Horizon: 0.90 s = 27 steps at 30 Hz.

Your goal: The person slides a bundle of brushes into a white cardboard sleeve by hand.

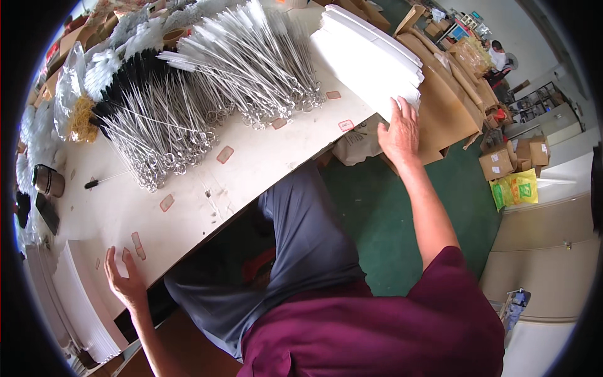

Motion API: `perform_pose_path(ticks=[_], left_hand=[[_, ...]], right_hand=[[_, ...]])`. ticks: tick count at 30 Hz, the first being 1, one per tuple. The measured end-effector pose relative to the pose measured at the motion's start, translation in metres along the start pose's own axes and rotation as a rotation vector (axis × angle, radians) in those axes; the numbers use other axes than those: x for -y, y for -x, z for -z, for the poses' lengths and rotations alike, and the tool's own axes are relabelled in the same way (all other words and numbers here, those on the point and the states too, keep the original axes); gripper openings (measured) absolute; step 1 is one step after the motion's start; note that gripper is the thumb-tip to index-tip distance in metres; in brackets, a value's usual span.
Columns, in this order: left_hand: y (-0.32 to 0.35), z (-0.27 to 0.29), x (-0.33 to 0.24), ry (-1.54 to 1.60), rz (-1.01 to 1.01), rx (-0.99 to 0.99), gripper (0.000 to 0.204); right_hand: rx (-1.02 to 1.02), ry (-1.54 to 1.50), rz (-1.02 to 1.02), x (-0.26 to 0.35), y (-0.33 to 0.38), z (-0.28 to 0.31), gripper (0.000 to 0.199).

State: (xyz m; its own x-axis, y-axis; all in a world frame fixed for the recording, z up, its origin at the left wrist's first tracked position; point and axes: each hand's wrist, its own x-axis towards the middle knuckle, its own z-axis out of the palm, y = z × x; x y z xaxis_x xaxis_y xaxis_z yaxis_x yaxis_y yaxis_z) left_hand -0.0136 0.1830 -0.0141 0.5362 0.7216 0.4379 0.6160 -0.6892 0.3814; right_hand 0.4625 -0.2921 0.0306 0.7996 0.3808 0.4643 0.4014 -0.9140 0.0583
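Observation:
My left hand (pixel 125 281) is over the near left edge of the table, its fingers apart and nothing in them. Close beside it stand long white cartons or folded white sheets (pixel 81 289). At the right, my right hand (pixel 401 135) is open, its fingertips by the near end of a stack of flat white paper pieces (pixel 367 53); whether they touch it I cannot tell. Across the table lie two big heaps of thin wire brushes with looped ends, one black-bristled (pixel 160 119), the other white-bristled (pixel 257 66).
The white table (pixel 242 169) bears small red-edged stickers (pixel 225 154) and a single black-tipped brush (pixel 92 184). A bundle of yellow rubber bands (pixel 83 119) and a dark cup (pixel 48 181) are at its left. An open cardboard box (pixel 443 113) stands at the right, above the green floor (pixel 389 220).

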Motion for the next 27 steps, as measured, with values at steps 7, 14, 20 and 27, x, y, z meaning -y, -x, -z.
perform_pose_path(ticks=[7,14,20,27], left_hand=[[0.01,-0.015,0.004,0.063,0.035,-0.014,0.031],[0.008,-0.015,0.002,0.043,-0.006,-0.017,0.024],[0.009,-0.017,0.003,0.087,0.009,-0.058,0.024],[0.011,-0.005,-0.006,0.026,-0.017,-0.128,0.02]], right_hand=[[0.027,0.04,0.018,-0.025,-0.016,-0.017,0.069],[-0.004,-0.038,-0.021,-0.032,-0.019,-0.017,0.067],[-0.063,-0.01,-0.077,-0.027,-0.021,0.007,0.063],[-0.162,-0.549,-0.037,0.025,-0.016,0.037,0.059]])
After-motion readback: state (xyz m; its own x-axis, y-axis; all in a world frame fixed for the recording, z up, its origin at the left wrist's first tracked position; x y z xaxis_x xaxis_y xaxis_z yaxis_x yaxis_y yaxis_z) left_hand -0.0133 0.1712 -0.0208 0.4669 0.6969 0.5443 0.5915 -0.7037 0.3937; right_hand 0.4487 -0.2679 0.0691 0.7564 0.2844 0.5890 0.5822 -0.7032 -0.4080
